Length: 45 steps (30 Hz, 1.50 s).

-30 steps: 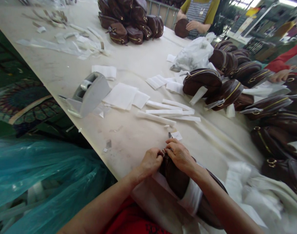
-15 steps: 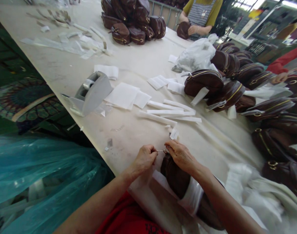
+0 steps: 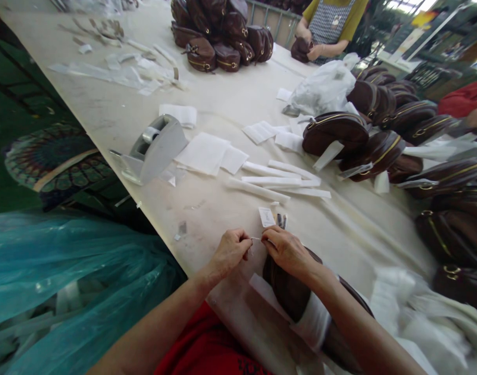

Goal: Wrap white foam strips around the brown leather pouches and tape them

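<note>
A brown leather bag lies at the near edge of the white table, partly under my right forearm. My left hand and my right hand are both pinched on a thin thread or string stretched between them above the bag's top end. A small white tag stands just beyond my right fingers. A white paper band wraps the bag's middle.
A grey tape dispenser sits left of centre beside white paper sheets and rolled paper strips. Brown bags are piled at the right and far back. A co-worker in a checked apron handles a bag. Teal plastic sheeting hangs below left.
My hands have parted from the bag's top, drawing the thin thread out between them. The white tag now stands up beyond my right fingers. The view drifted slightly.
</note>
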### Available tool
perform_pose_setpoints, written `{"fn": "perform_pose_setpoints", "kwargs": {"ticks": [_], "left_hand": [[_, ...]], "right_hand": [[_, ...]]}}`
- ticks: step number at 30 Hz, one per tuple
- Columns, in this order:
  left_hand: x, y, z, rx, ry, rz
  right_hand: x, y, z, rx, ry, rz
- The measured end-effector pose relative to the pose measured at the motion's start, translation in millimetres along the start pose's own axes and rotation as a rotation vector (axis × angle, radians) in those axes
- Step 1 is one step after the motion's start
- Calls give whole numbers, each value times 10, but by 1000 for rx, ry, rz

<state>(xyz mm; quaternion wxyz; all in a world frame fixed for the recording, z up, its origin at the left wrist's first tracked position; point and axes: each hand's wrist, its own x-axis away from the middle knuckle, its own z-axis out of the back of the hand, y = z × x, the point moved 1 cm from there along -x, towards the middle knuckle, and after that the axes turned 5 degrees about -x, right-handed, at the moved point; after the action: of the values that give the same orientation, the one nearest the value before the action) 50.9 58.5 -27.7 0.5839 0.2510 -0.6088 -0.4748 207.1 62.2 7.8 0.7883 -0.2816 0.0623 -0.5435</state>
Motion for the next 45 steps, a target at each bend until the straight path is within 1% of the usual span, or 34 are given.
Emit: {"fn": "perform_pose_setpoints", "kwargs": {"ticks": [6,10,13,15,17,20,23,28,38,45], "left_hand": [[-27,-25,-14,22,-24,9],[-39,6,-32,67,-23,-8],[-50,43,-59,82,-51,-103],[-65,56,-88,14,-55,-198],[-85,56,-118,-77,-18,-264],[-113,44,-147,-142,38,-298],[-124,34,-153,-170,49,-300],[-133,24,-157,-198,26,-275],[-168,34,-168,-117,-44,-207],[-166,24,-168,-100,-28,-188]], "right_hand": [[9,48,-30,-30,45,16],[15,101,-64,-74,81,43],[13,132,-90,-102,101,54],[12,143,-99,-125,104,52],[12,142,-99,-136,104,47],[15,126,-84,-125,99,33],[15,112,-76,-115,91,14],[15,136,-103,-120,111,31],[22,179,-129,-124,163,66],[33,180,-143,-152,182,77]]}}
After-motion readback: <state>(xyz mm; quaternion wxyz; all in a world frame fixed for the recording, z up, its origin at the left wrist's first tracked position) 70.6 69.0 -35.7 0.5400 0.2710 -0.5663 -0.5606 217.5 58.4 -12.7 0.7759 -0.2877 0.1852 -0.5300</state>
